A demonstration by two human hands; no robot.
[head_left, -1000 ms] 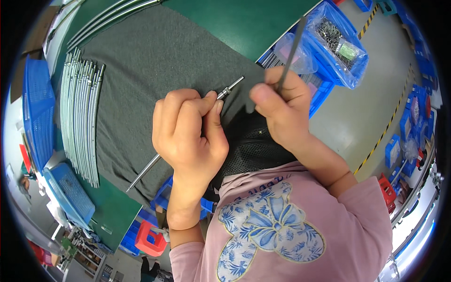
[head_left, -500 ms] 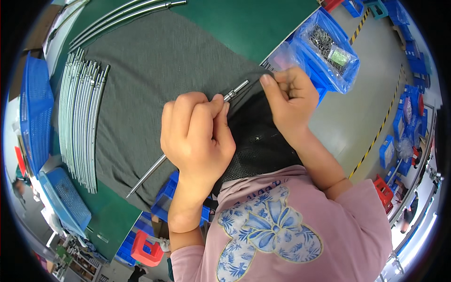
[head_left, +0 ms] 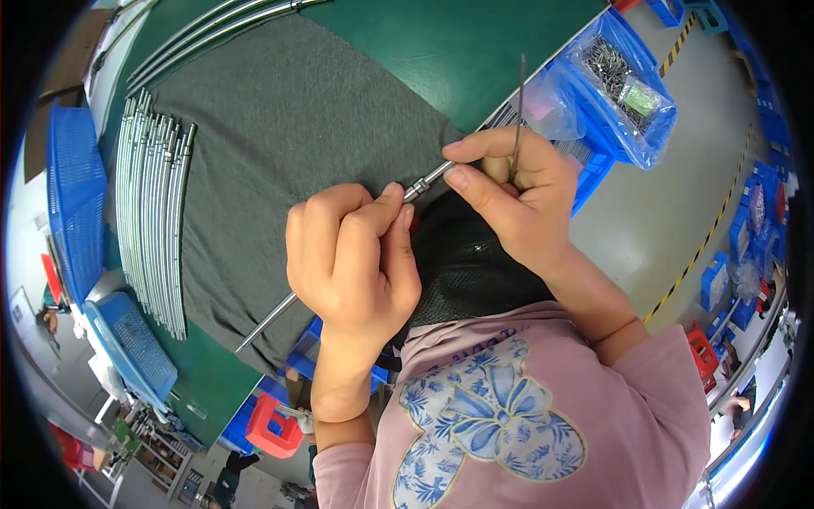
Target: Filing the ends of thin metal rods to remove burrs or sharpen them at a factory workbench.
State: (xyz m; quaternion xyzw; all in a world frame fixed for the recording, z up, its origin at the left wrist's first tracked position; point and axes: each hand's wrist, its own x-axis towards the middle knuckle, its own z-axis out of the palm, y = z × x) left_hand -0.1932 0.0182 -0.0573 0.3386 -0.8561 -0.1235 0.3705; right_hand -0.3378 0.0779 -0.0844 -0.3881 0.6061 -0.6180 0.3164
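Note:
My left hand is closed round a slim silver metal rod that slants from lower left to upper right. A stepped collar shows on the rod just past my left thumb and forefinger. At the rod's upper end, the thumb and forefinger of my right hand pinch the tip. A thin dark stick-like tool stands up from between the curled fingers of that same hand; its lower end is hidden.
A grey cloth covers much of the green table. Several similar rods lie side by side at left, with longer tubes behind. Blue baskets stand at the left edge. A blue bin of small metal parts sits at right.
My right hand has come to the rod's tip and pinches it, where before it was apart from it. The thin dark tool now points upward from that hand. My left hand keeps its grip.

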